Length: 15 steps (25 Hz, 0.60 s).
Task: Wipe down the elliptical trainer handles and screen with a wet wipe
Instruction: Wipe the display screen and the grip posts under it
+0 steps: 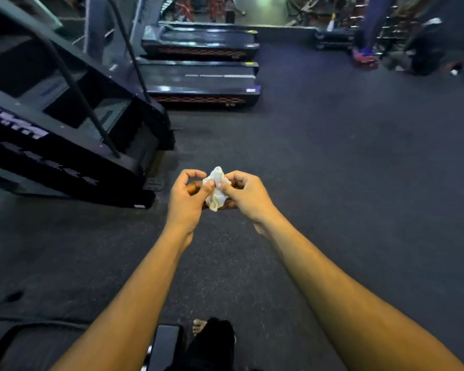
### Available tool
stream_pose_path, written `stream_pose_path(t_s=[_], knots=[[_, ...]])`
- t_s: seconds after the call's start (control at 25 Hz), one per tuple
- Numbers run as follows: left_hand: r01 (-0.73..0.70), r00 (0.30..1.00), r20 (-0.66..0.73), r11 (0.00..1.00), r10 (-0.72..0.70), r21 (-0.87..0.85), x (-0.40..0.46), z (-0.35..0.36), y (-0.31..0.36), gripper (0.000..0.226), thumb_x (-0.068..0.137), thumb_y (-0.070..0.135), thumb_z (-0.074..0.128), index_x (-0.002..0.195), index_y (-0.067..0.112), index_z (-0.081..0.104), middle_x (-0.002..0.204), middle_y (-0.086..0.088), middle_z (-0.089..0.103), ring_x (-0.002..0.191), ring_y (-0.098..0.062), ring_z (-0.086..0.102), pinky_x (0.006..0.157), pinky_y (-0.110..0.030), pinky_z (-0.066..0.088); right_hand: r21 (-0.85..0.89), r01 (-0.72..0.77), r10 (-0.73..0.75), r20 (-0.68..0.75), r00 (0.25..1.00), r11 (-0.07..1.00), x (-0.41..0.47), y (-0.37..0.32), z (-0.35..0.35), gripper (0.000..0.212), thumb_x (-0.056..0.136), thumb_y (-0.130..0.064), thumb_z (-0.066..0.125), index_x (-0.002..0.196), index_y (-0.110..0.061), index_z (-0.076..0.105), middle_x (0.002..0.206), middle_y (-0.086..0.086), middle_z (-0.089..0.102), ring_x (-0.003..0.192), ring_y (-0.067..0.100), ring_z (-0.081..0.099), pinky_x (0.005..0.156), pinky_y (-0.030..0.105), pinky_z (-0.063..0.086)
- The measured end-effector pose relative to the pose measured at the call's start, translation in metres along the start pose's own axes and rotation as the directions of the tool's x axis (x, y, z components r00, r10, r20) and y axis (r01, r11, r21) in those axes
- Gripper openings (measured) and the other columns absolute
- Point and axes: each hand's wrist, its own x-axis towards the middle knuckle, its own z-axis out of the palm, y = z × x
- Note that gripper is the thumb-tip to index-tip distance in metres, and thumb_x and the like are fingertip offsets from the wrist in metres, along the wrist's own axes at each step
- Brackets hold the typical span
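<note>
A dim gym floor seen from head height, looking down past two bare forearms that reach forward from the bottom of the frame.

At the far left, filling the upper left of the frame, stands a large black stair-climbing machine (65,124) with stepped treads, a slanted handrail and white lettering on its side panel. Just right of it, in the upper middle, two black treadmills (201,87) lie side by side, their belts pointing to the right, each with a red patterned strip along the end.

In the centre of the frame, the left hand (184,199) pinches the left edge of a crumpled white wet wipe (215,191) between thumb and curled fingers. The right hand (245,195) pinches the wipe's right edge in the same way, so the two hands meet around it. The wipe is bunched up, hanging between the fingertips above the dark speckled rubber floor (346,170), well apart from every machine.

At the bottom centre, a bare foot (198,325) shows beside a dark trouser leg, next to a black padded edge of some equipment (166,341); which machine it belongs to cannot be told.

In the upper right, another person's legs (373,25) in dark trousers and bright shoes stand near racks, blurred.
</note>
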Motion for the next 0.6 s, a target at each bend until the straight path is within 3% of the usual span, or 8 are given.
stream_pose_path(t_s=[0.24,0.36,0.48,0.6], knots=[[-0.025,0.981,-0.193,1.0,0.024,-0.003,0.111,-0.122,0.016,0.016,0.096,0.009,0.074,0.109,0.01,0.065,0.087,-0.007,0.08,0.079,-0.017,0.076,0.069,-0.026,0.059,-0.076,0.01,0.007,0.214,0.977,0.997,0.143,-0.027,0.113,0.007,0.097,-0.01,0.066,0.097,-0.003,0.069,0.098,0.023,0.073,0.084,0.027,0.073,0.074,0.042,0.062],[-0.003,0.946,-0.324,1.0,0.009,0.018,0.139,-0.197,0.029,0.022,0.094,0.013,0.077,0.113,0.01,0.067,0.092,-0.01,0.08,0.084,-0.023,0.078,0.074,-0.03,0.061,-0.047,-0.024,0.04,0.37,0.928,0.999,0.198,-0.031,0.193,0.004,0.097,-0.011,0.066,0.096,-0.009,0.069,0.094,0.018,0.072,0.088,0.03,0.072,0.082,0.055,0.059],[-0.002,0.862,-0.506,0.998,0.033,0.063,0.156,-0.285,0.032,0.022,0.092,0.02,0.08,0.111,0.019,0.069,0.095,-0.007,0.08,0.092,-0.026,0.078,0.085,-0.04,0.061,-0.043,-0.056,0.071,0.578,0.813,0.997,0.242,-0.038,0.293,0.011,0.098,-0.013,0.065,0.107,-0.007,0.067,0.103,0.02,0.073,0.093,0.032,0.073,0.081,0.055,0.06],[0.0,0.739,-0.673,0.998,0.044,0.065,0.167,-0.367,0.027,0.019,0.093,0.02,0.079,0.109,0.018,0.069,0.096,-0.005,0.08,0.094,-0.026,0.077,0.085,-0.041,0.06,-0.072,-0.055,0.09,0.738,0.668,0.996,0.275,-0.042,0.392,0.015,0.099,-0.011,0.065,0.112,-0.004,0.066,0.099,0.016,0.073,0.085,0.024,0.073,0.067,0.041,0.061]])
